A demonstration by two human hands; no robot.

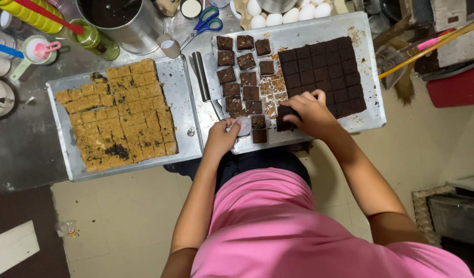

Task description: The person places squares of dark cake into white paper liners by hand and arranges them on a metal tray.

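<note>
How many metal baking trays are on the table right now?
2. One tray on the left holds the tan cut squares; the other tray on the right holds the dark brownies, under both hands.

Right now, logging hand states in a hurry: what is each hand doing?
Left hand: closed on a small clear wrapper.
Right hand: fingers curled on a dark brownie square at the slab's edge.

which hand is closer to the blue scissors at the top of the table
Left. The left hand sits almost straight below the blue-handled scissors, at the near edge of the tray. The right hand lies further off to the right, on the cut brownie slab.
</note>
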